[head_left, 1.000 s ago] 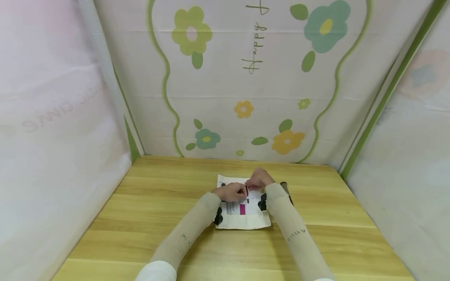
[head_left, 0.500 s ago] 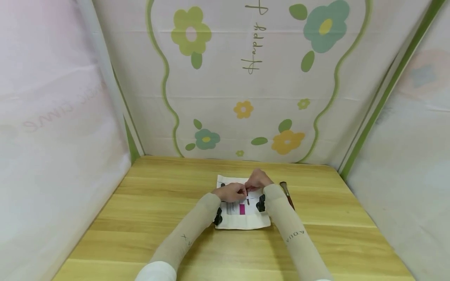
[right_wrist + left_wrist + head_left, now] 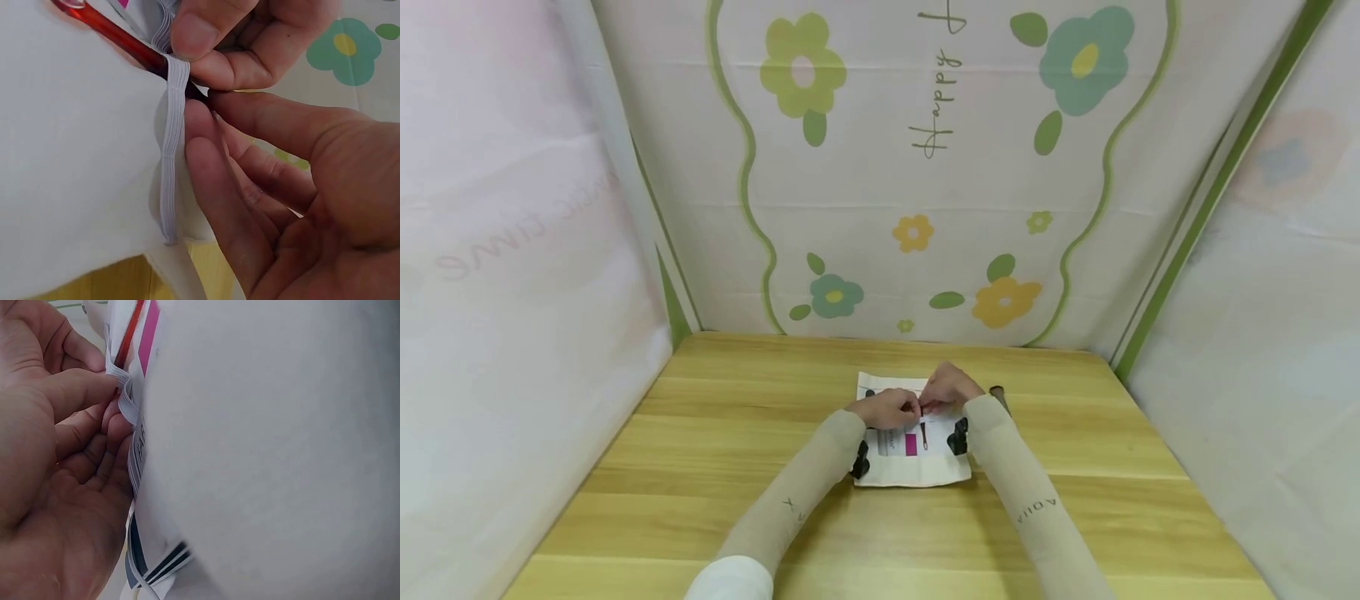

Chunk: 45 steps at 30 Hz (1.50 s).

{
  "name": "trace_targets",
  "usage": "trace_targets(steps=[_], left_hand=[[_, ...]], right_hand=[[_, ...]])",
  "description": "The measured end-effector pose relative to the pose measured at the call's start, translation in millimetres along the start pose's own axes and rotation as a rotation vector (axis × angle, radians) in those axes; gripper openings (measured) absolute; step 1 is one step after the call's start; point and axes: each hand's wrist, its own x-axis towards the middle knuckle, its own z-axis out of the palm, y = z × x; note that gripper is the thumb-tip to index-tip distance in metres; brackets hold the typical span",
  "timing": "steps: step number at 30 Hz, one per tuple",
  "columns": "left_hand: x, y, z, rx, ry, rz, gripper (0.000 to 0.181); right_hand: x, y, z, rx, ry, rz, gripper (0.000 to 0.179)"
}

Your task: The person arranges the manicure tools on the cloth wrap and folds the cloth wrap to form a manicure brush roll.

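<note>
A white cloth brush roll [image 3: 917, 472] lies spread on the table. My left hand [image 3: 887, 409] pinches the white elastic band [image 3: 122, 381] sewn across it. Under that band passes a paintbrush [image 3: 125, 40] with a glossy red-brown handle, its end pointing toward me in the head view. My right hand [image 3: 951, 387] pinches the brush [image 3: 197, 94] by its darker part, just beyond the band, thumb and fingers close to the elastic. The brush's far end is hidden by my fingers. In the right wrist view the left fingertips [image 3: 195, 36] press right at the band's edge.
A second paintbrush [image 3: 1000, 399] with dark bristles lies on the wooden table [image 3: 737, 467] just right of the roll, partly behind my right sleeve. Printed cloth walls [image 3: 850, 167] stand at the back and both sides.
The red-brown handle has slid through under the elastic band toward me, so more of it shows below the hands. Both hands stay at the band. The head view has shifted slightly.
</note>
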Motion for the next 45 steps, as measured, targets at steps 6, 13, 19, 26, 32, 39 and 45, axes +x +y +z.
trace_targets(steps=[6, 13, 19, 26, 32, 39, 45], left_hand=[[-0.7, 0.8, 1.4, -0.017, 0.012, 0.015, 0.011], [2.6, -4.8, 3.1, -0.032, 0.037, 0.077, 0.012], [6.3, -11.3, 1.1, -0.039, 0.022, 0.106, 0.013], [12.4, -1.7, -3.9, 0.002, 0.031, 0.117, 0.01], [19.5, 8.9, 2.2, 0.147, 0.062, 0.164, 0.008], [22.4, 14.6, 10.9, 0.212, 0.08, 0.161, 0.011], [22.9, 19.8, 10.9, 0.213, 0.076, 0.15, 0.012]], right_hand=[[-4.8, 2, -1, 0.036, -0.023, 0.02, 0.007], [-11.7, 5, -23, -0.116, 0.007, 0.0, 0.016], [-34.5, 24, -61, -0.15, 0.008, -0.022, 0.019], [-55.3, 69, -99, -0.244, 0.123, -0.11, 0.025], [-60.6, 111, -100, -0.256, 0.254, -0.152, 0.017], [-56.9, 143, -84, -0.197, 0.305, -0.106, 0.027], [-50.3, 143, -81, -0.207, 0.293, -0.074, 0.026]])
